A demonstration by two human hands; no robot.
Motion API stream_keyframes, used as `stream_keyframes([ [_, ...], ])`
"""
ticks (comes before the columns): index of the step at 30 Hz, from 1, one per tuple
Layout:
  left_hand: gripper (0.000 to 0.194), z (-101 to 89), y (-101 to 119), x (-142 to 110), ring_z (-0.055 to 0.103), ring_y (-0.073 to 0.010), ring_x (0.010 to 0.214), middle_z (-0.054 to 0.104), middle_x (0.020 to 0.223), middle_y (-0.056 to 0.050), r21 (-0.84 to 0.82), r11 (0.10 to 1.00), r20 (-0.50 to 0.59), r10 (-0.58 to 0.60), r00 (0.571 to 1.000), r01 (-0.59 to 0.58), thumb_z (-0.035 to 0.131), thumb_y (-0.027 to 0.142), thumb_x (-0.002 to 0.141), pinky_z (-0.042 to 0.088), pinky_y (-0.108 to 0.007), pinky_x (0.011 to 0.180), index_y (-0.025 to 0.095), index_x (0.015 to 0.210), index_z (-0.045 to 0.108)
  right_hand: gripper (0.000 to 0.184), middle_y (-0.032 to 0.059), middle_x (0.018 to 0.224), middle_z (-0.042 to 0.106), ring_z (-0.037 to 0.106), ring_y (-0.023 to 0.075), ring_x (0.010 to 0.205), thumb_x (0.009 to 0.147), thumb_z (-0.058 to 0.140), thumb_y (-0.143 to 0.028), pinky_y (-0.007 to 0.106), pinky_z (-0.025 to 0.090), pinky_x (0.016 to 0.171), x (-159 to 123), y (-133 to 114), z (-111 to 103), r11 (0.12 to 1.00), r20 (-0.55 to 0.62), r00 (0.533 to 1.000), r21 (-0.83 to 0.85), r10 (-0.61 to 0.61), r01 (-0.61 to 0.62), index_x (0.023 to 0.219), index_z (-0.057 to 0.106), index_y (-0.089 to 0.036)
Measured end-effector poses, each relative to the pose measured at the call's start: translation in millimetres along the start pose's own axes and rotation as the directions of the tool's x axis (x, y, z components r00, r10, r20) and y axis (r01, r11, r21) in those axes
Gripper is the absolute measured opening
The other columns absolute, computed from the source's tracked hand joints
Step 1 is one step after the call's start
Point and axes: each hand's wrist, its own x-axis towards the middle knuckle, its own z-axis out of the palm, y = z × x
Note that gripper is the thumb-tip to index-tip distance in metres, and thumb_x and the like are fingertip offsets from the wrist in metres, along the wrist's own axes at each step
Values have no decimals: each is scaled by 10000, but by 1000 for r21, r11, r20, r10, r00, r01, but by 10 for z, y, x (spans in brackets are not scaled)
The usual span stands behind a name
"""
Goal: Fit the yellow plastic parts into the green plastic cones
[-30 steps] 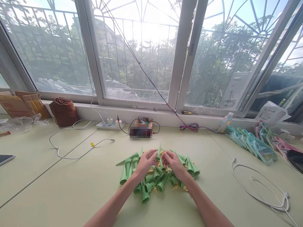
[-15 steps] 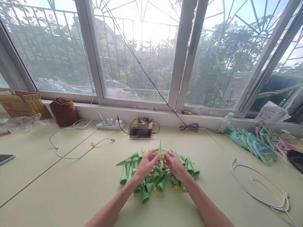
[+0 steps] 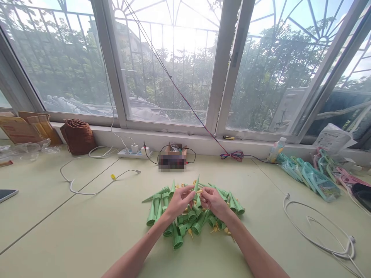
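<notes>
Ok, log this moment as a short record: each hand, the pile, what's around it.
Left hand: holds a green cone, tip up
Right hand: pinches a small yellow piece
Yellow piece touching cone: unclear
Pile: green cones and yellow pieces on the table
Behind pile: pixelated dark object
Far left: brown bag
Far right: bottle, teal hangers

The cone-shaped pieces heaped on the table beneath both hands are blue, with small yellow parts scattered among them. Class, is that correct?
Not quite: the cone-shaped pieces are green, not blue, as the head view shows. The rest holds: they lie heaped on the table beneath the left hand and right hand, with small yellow parts scattered among them.
</notes>
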Motion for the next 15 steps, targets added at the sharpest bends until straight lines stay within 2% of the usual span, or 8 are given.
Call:
stream_keyframes([
  [7, 369, -20, -14, 5, 537, -120, 432, 650, 641, -23, 56, 997, -4, -49, 999, 49, 632, 460, 791, 402, -215, 408, 137, 932, 741, 430, -59, 520, 462, 336, 57, 408, 752, 713, -537, 222, 236, 417, -18, -31, 18, 988, 25, 999, -148, -38, 42, 634, 522, -170],
  [15, 325, -18, -42, 5, 437, -87, 367, 593, 590, 1, 74, 994, 4, -79, 997, 78, 605, 446, 812, 298, -204, 360, 153, 862, 736, 408, -56, 501, 473, 335, 62, 395, 766, 698, -534, 229, 249, 415, -17, -50, 50, 974, 40, 998, -219, -49, 56, 647, 550, -173],
])
